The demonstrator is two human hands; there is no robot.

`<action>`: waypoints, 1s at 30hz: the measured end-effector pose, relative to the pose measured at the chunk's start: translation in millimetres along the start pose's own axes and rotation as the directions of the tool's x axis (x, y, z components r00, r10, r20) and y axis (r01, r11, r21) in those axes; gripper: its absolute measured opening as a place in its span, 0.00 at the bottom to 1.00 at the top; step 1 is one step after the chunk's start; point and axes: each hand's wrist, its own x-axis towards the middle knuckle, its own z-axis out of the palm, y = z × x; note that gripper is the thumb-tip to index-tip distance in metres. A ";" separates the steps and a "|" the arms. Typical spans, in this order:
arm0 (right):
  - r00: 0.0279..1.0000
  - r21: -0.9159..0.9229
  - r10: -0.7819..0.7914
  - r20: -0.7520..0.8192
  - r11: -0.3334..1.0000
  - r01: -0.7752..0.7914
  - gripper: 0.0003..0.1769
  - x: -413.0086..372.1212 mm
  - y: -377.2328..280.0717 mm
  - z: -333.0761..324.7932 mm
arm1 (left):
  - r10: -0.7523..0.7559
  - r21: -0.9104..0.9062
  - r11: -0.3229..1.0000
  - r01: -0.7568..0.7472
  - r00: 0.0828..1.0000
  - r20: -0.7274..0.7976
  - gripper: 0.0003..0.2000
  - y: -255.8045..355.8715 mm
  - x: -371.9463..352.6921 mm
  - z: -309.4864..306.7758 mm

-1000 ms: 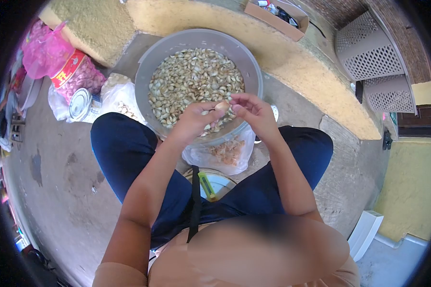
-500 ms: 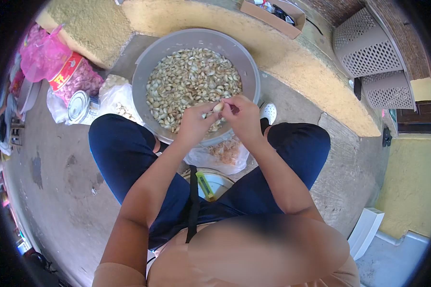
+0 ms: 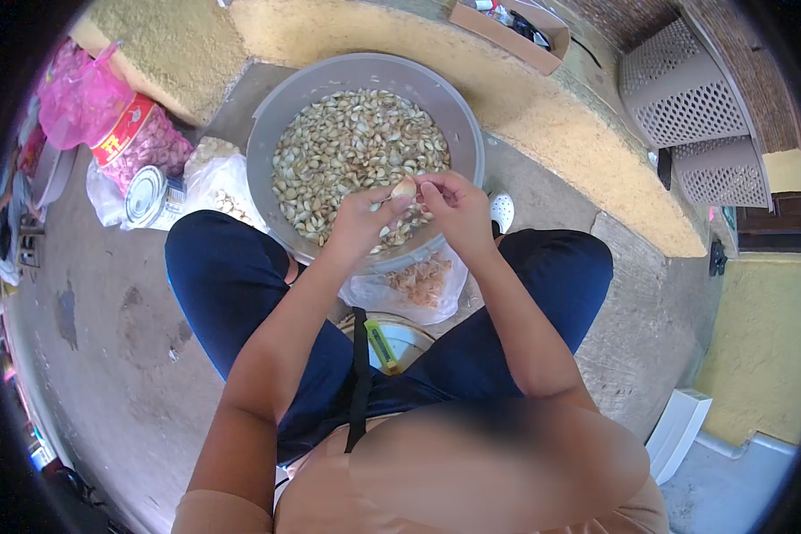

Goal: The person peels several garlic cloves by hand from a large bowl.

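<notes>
My left hand (image 3: 361,219) pinches a single garlic clove (image 3: 404,188) at its fingertips, just over the near rim of a big grey basin (image 3: 280,107) filled with garlic cloves (image 3: 351,151). My right hand (image 3: 455,207) meets it from the right, thumb and fingers picking at the same clove. Under the hands, between my knees, a clear plastic bag (image 3: 418,287) holds pinkish peelings. A green-handled knife (image 3: 383,345) lies in a metal bowl (image 3: 411,336) close to my lap.
On the concrete floor to the left are a tin can (image 3: 146,197), a white bag (image 3: 223,178), a red-labelled sack of garlic (image 3: 142,138) and a pink bag (image 3: 78,98). A low plaster ledge (image 3: 543,116) curves behind the basin, with a cardboard box (image 3: 505,25) and white lattice baskets (image 3: 685,89).
My right hand closed in on the clove from the right and now picks at it. Both hands stay over the basin's near rim, the clove lifted slightly.
</notes>
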 end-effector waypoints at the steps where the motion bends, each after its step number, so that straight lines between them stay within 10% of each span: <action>1: 1.000 0.029 -0.013 0.004 1.000 0.013 0.08 -0.7 -3.6 -0.3 | 0.003 0.006 1.000 -0.003 1.000 0.003 0.11 -0.3 0.7 -0.9; 9: 0.999 -0.216 0.012 0.030 0.976 -0.006 0.09 -5.0 -19.2 -5.1 | 0.385 0.308 0.881 -0.358 0.922 -0.030 0.12 -14.9 6.8 -0.1; 19: 0.976 -0.410 -0.185 0.112 0.886 0.215 0.08 -4.0 -22.5 -7.9 | 0.414 0.458 0.800 -0.389 0.909 0.047 0.12 -2.2 0.8 -2.5; 30: 0.975 -0.173 0.045 0.219 0.985 -0.007 0.06 1.8 -22.4 -13.5 | 0.476 0.386 0.810 -0.442 0.880 0.009 0.12 -7.4 1.8 -0.4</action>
